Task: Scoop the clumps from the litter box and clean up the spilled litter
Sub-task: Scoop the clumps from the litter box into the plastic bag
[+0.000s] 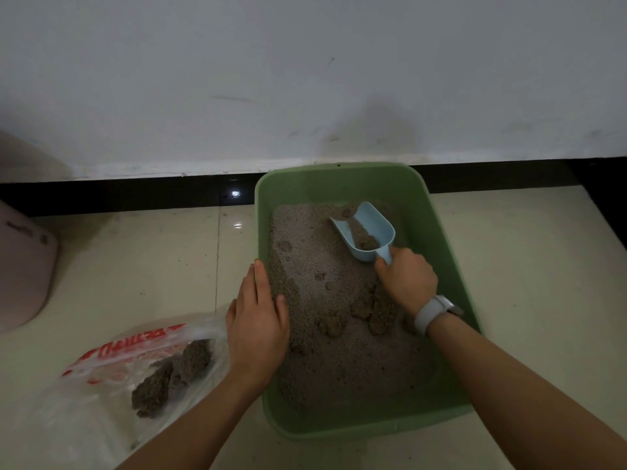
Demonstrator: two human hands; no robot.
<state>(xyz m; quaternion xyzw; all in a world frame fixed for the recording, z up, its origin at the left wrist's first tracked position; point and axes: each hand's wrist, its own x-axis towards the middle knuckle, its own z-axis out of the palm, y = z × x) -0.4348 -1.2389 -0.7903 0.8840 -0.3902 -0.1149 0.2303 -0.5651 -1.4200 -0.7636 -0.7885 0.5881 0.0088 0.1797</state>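
Note:
A green litter box [437, 212] stands on the tiled floor against the wall, filled with grey litter [315, 266]. My right hand [409, 279] grips the handle of a light blue scoop [369, 225] over the far part of the litter; the scoop holds some litter and a small clump. Several brownish clumps [369, 310] lie in the litter just below that hand. My left hand [258, 320] rests with straight fingers on the box's left rim, thumb inside on the litter. A clear plastic bag [112, 374] with red print lies left of the box and holds dark clumps [173, 374].
A pinkish rounded object [23, 273] stands at the far left edge. A white wall with a black baseboard [118, 195] runs right behind the box. Beige floor tiles [529, 252] lie to the right of the box. A white watch [434, 312] sits on my right wrist.

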